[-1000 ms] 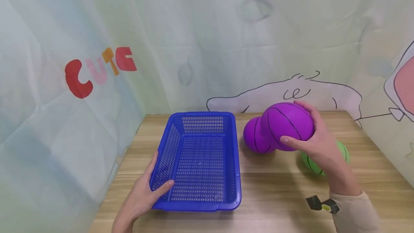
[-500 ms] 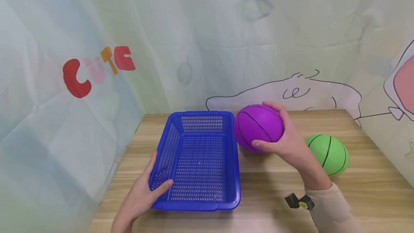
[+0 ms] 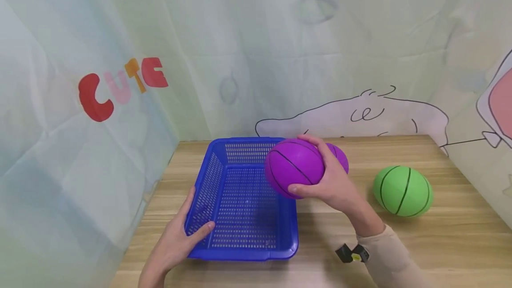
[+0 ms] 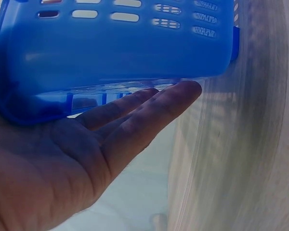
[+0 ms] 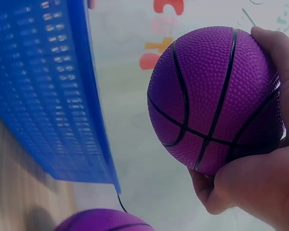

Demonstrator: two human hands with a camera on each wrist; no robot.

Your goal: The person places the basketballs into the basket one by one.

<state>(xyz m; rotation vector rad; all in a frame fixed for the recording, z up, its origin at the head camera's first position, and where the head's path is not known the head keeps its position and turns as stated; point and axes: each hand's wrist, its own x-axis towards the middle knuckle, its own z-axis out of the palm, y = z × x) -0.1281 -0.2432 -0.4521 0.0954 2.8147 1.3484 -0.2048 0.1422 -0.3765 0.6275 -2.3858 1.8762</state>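
My right hand grips a small purple basketball with black lines, thumb in front and fingers behind. The ball is held up over the right rim of a blue plastic basket. In the right wrist view, the pebbled basketball shows above the height of the basket's side. My left hand holds the basket's left side near the front corner, thumb over the rim and fingers outside. From the left wrist, those fingers lie along the basket's outer wall. Nothing lies inside the basket.
Partly hidden behind my right hand, a second purple ball sits on the wooden table. A green ball rests farther right. Printed fabric walls enclose the back and sides.
My right hand has carried the purple basketball leftward, past the second purple ball, to above the basket's right rim. The green ball is now fully uncovered. My left hand and the basket stay put.
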